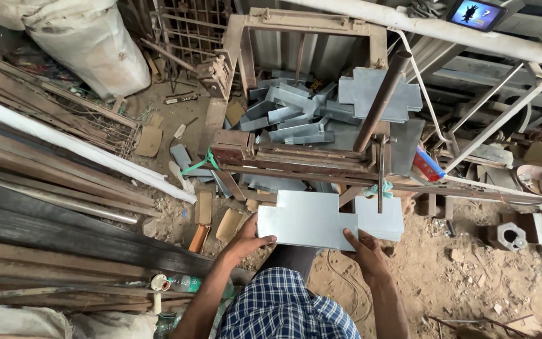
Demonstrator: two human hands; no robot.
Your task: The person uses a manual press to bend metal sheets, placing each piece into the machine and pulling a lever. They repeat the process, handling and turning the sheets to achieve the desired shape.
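Both hands grip a notched sheet-metal blank (305, 220), the left hand (246, 240) pinching its near-left corner and the right hand (364, 248) its lower right edge, just before the rusty bending press (296, 160). It lies flat, apparently atop a stack of blanks (381, 220). The blank looks thin, light and stiff with sharp edges, so it is probably best held by opposite edges.

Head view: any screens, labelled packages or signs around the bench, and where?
Small rectangular screen: top right, above the white pipe, blue with a dark figure.
Clear plastic bottle: lower left, beside the person's left arm, pale label.
Red-and-blue packet-like thing: right of the rusty press.
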